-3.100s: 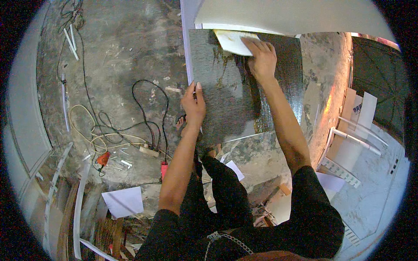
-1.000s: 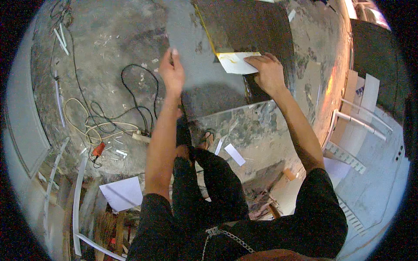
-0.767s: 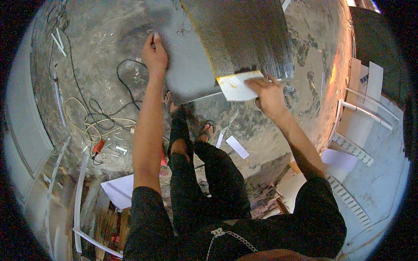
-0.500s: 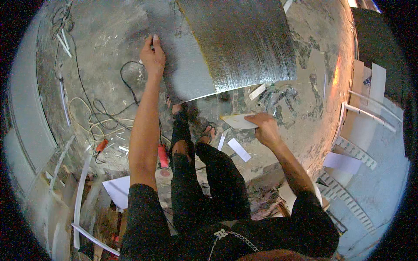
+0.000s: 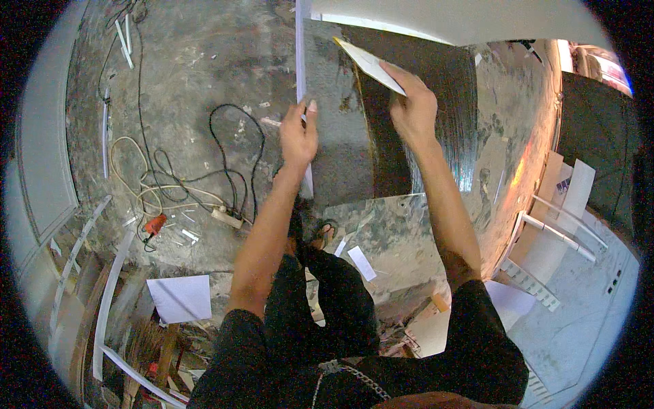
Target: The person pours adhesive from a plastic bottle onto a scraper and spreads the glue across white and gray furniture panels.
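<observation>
Grey, stained concrete floor [image 5: 197,68] spreads through this room, and over it hangs or lies a broad sheet [image 5: 337,153], dull grey along its left, dark and glossy (wet-looking, to my eye) to the right of a yellowish-brown line. Above the glossy part the right hand [image 5: 414,109] pinches a white card [image 5: 368,63] between thumb and fingers. The card slants up and left from the grip, its far tip edged yellow; whether it touches the sheet, I cannot tell. The left hand [image 5: 300,140] is curled closed on the sheet's left edge. The right forearm covers some of the glossy area, and a pale board [image 5: 463,20] cuts off the far end. Off to the left, a black cable [image 5: 235,109] and a cream cable [image 5: 129,140] tangle near an orange object [image 5: 154,223]; a white rectangle [image 5: 180,298] lies lower down.
</observation>
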The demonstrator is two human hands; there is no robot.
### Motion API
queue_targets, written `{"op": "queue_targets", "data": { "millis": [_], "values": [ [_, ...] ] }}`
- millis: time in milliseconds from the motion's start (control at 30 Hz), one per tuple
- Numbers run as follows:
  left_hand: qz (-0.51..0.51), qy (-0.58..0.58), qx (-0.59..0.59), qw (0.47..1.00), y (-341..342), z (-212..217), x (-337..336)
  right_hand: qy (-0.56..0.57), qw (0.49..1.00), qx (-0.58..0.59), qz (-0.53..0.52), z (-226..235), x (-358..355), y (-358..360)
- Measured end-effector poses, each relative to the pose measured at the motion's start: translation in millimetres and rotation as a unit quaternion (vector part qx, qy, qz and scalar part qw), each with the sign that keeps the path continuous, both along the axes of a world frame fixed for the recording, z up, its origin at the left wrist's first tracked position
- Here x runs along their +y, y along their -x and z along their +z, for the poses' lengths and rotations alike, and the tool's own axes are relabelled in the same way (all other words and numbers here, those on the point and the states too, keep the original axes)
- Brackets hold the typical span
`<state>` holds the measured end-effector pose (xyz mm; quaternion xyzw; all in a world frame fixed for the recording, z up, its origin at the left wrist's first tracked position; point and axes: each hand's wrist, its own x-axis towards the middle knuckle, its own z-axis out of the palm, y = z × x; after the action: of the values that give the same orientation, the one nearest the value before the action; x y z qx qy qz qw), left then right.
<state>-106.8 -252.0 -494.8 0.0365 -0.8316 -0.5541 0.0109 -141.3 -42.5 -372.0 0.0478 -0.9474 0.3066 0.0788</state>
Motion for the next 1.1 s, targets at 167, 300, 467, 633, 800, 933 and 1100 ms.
{"op": "queue_targets", "data": {
  "millis": [167,300,467,633,800,933,1100],
  "values": [
    [0.019,-0.050,0.001,0.999,4,-5,2,-0.193,0.981,0.036,0.009,-36,-12,58],
    [0.037,-0.046,-0.036,0.998,7,-5,1,-0.196,0.980,0.040,0.019,-47,-26,78],
    [0.062,-0.057,-0.065,0.994,9,-1,2,-0.247,0.965,0.073,0.043,-57,-32,89],
    [0.044,-0.054,-0.145,0.987,11,5,4,-0.276,0.959,0.054,0.035,-67,-37,90],
    [0.071,-0.046,-0.074,0.994,9,-6,-1,-0.286,0.957,0.000,0.053,-52,-52,55],
    [0.073,-0.048,-0.096,0.992,9,-3,6,-0.265,0.960,0.018,0.092,-56,-46,42],
    [0.081,-0.042,-0.034,0.995,8,-10,1,-0.237,0.970,0.048,0.032,-45,-49,68]
  ]
}}
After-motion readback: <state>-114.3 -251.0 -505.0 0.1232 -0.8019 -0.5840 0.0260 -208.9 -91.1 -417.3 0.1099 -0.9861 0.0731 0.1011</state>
